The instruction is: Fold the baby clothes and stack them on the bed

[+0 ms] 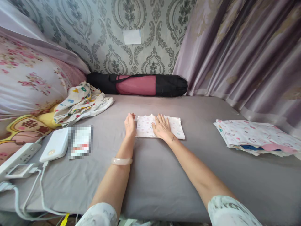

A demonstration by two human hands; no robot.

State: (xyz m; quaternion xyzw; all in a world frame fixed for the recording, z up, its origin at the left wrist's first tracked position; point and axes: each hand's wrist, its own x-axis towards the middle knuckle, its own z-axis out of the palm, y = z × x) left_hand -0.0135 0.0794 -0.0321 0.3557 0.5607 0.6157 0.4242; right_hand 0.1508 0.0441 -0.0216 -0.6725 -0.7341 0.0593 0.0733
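A folded white cloth with a small pink print [147, 126] lies flat on the grey bed sheet [160, 175], in the middle of the head view. Palm down, my right hand [161, 126] rests on top of it with the fingers spread. My left hand [130, 125] stands on its edge against the cloth's left side, fingers stretched forward and partly hidden behind the palm. Neither hand grips anything. A pale bangle [121, 161] circles my left forearm.
To the right lies a stack of folded printed cloths [254, 136]. A black and pink rolled-mat bag [136, 84] runs along the wall. On the left are a crumpled printed garment [82, 105], a white power bank [56, 144], a power strip [20, 158] and cables.
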